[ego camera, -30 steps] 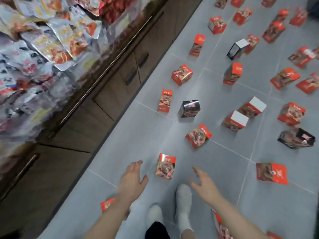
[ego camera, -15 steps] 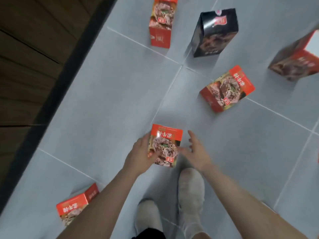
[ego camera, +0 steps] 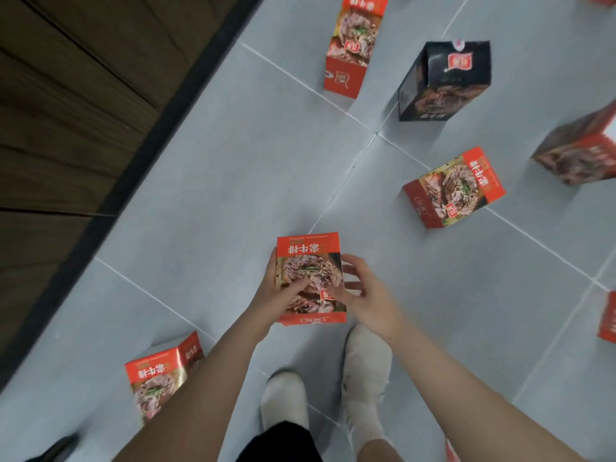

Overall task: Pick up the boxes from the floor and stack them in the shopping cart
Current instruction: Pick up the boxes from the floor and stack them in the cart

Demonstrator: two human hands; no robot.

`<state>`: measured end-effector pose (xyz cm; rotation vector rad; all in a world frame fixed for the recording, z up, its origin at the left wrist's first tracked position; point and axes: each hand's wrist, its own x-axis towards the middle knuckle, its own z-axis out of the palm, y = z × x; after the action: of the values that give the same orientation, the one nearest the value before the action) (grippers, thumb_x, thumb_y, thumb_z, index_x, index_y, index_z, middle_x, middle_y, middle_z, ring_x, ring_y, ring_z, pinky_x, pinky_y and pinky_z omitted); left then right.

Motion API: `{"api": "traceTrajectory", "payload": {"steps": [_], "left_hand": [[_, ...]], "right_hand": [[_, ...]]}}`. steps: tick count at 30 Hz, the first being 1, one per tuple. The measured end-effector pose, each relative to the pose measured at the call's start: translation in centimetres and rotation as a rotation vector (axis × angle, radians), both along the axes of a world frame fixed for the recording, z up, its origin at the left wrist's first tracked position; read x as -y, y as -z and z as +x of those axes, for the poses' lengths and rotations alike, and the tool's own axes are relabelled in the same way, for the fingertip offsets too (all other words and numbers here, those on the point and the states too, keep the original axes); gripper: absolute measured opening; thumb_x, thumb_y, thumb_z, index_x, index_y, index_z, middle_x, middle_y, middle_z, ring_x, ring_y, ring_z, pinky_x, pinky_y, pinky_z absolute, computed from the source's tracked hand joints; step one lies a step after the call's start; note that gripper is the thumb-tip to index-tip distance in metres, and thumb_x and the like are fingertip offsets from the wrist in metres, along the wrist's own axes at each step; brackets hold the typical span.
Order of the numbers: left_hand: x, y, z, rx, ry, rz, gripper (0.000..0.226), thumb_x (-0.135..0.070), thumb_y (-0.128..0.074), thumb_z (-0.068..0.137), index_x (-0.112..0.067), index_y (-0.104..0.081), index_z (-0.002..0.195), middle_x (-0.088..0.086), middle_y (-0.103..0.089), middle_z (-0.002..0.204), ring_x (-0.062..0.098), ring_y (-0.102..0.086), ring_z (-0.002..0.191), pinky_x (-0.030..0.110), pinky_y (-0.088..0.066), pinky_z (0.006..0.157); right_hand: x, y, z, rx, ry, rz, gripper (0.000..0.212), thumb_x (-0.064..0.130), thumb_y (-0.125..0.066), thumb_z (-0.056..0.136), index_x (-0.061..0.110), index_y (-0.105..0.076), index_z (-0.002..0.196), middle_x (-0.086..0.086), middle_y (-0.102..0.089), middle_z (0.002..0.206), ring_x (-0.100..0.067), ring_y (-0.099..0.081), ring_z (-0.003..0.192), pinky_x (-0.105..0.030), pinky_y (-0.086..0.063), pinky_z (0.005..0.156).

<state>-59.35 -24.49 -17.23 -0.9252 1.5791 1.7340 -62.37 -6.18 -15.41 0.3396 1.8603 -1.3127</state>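
Note:
A red box with a meat picture is held just above the grey tiled floor in front of my feet. My left hand grips its left edge, thumb across the printed face. My right hand holds its right edge, thumb on the face and fingers curled round the side. More boxes lie on the floor: a red one at lower left partly behind my left forearm, a red one at right, a black one and a red one farther off. No shopping cart is in view.
A dark wooden cabinet front with a black plinth runs along the left. Two more red boxes show at the right edge, one higher, one lower. My feet in white socks stand just below the held box.
Both hands have closed on the red box, which now sits higher in view with my thumbs on its face. The view has come closer to the floor.

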Motion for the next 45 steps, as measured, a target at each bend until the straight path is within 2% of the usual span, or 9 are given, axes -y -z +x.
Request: {"api": "traceTrajectory", "payload": {"steps": [5, 9, 12, 20, 23, 28, 33, 38, 45], "left_hand": [[1.8, -4.7, 1.0, -0.036, -0.167, 0.064, 0.061, -0.023, -0.062, 0.09, -0.046, -0.033, 0.138, -0.007, -0.062, 0.125, 0.016, -0.063, 0.11, 0.048, -0.053, 0.091], [3.5, -6.6, 2.0, 0.048, -0.232, 0.044, 0.051, -0.032, -0.058, 0.093, -0.055, -0.034, 0.132, -0.013, -0.062, 0.121, 0.012, -0.067, 0.1, 0.042, -0.059, 0.076], [5.5, -6.6, 4.7, 0.138, -0.282, -0.074, 0.055, -0.039, -0.059, 0.091, -0.039, -0.03, 0.138, -0.003, -0.056, 0.122, 0.01, -0.064, 0.093, 0.029, -0.055, 0.066], [13.5, -2.7, 19.2, 0.309, -0.128, -0.859, 0.097, -0.05, -0.081, 0.063, -0.015, -0.035, 0.141, 0.011, -0.042, 0.137, 0.032, -0.034, 0.127, 0.045, -0.036, 0.103], [14.2, 0.1, 22.7, 0.438, -0.112, -0.892, 0.126, -0.057, -0.085, 0.051, -0.018, -0.016, 0.149, 0.015, -0.024, 0.149, 0.033, -0.019, 0.138, 0.047, -0.027, 0.11], [13.0, 5.0, 24.4, 0.543, 0.123, -0.919, 0.143, -0.067, -0.08, 0.048, -0.028, 0.015, 0.148, 0.018, 0.007, 0.155, 0.036, -0.005, 0.142, 0.049, -0.025, 0.108], [13.3, 5.6, 23.9, 0.462, -0.123, -1.078, 0.113, -0.049, -0.078, 0.044, -0.04, -0.016, 0.139, 0.015, -0.034, 0.126, 0.037, -0.041, 0.106, 0.049, -0.036, 0.088], [13.8, -2.2, 23.5, 0.392, -0.122, -1.081, 0.106, -0.058, -0.074, 0.044, -0.041, -0.029, 0.138, 0.01, -0.036, 0.117, 0.033, -0.039, 0.102, 0.045, -0.036, 0.084], [14.3, -23.4, 22.3, 0.34, -0.075, -1.199, 0.103, -0.064, -0.067, 0.042, -0.042, -0.036, 0.137, 0.011, -0.043, 0.117, 0.032, -0.042, 0.101, 0.044, -0.038, 0.083]], "right_hand": [[3.1, -5.4, -0.6, 0.105, 0.07, -0.163, 0.057, 0.008, -0.063, 0.089, 0.048, -0.04, 0.123, 0.023, -0.056, 0.115, 0.01, -0.061, 0.089, -0.006, -0.046, 0.066], [5.8, -7.6, -1.0, 0.234, 0.028, -0.151, 0.076, 0.02, -0.073, 0.081, 0.056, -0.029, 0.131, 0.016, -0.062, 0.115, -0.002, -0.068, 0.081, -0.02, -0.05, 0.059], [8.2, -7.9, -0.8, 0.22, -0.006, -0.083, 0.078, 0.013, -0.08, 0.073, 0.04, -0.04, 0.135, 0.013, -0.062, 0.099, -0.004, -0.067, 0.078, -0.019, -0.05, 0.06], [14.8, -4.2, 0.4, 0.113, -0.238, 0.117, 0.06, 0.006, -0.08, 0.07, 0.025, -0.055, 0.121, 0.005, -0.066, 0.085, -0.007, -0.066, 0.067, -0.016, -0.047, 0.056], [16.5, -1.6, 1.5, 0.074, -0.313, 0.171, 0.054, 0.012, -0.08, 0.071, 0.031, -0.056, 0.115, 0.011, -0.062, 0.08, -0.005, -0.064, 0.067, -0.015, -0.045, 0.053], [17.3, 1.8, 3.0, 0.035, -0.414, 0.243, 0.053, 0.018, -0.079, 0.072, 0.036, -0.055, 0.115, 0.009, -0.061, 0.086, -0.015, -0.065, 0.082, -0.032, -0.053, 0.076], [16.6, 2.4, 2.8, 0.06, -0.432, 0.263, 0.046, 0.015, -0.077, 0.074, 0.038, -0.058, 0.109, 0.003, -0.068, 0.087, -0.017, -0.067, 0.078, -0.041, -0.056, 0.081], [17.7, -4.4, 2.1, 0.034, -0.513, 0.255, 0.054, 0.025, -0.082, 0.064, 0.037, -0.057, 0.11, 0.002, -0.067, 0.084, -0.016, -0.066, 0.075, -0.036, -0.053, 0.077], [20.5, -24.4, -0.3, -0.085, -0.685, 0.24, 0.063, 0.035, -0.075, 0.051, 0.037, -0.055, 0.11, 0.005, -0.065, 0.086, -0.021, -0.067, 0.081, -0.034, -0.053, 0.076]]}}
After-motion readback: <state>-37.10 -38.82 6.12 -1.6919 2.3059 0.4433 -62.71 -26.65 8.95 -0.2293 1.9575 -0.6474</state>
